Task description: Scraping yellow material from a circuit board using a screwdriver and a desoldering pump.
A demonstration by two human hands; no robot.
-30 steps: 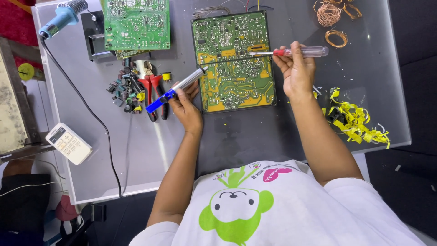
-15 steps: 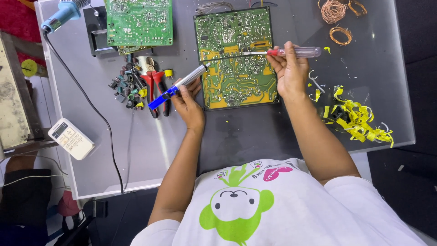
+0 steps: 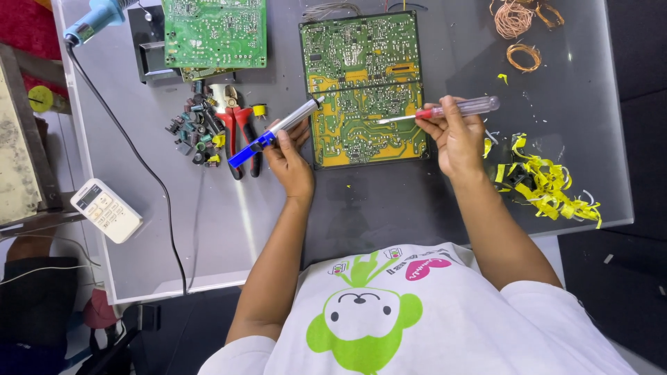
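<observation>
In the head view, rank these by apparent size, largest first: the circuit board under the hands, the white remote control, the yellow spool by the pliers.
1. Circuit board, by far the largest.
2. White remote control.
3. Yellow spool, smallest.
All lie on one table, so nearness hardly skews this.

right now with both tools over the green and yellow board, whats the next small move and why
Probably bring the two tips together at one joint. The left hand holds the blue-handled soldering tool with its tip at the circuit board's left edge, while the right hand holds the clear-handled screwdriver with its blade over the board's middle. The tips sit well apart, so neither seems to be working a shared spot.
</observation>
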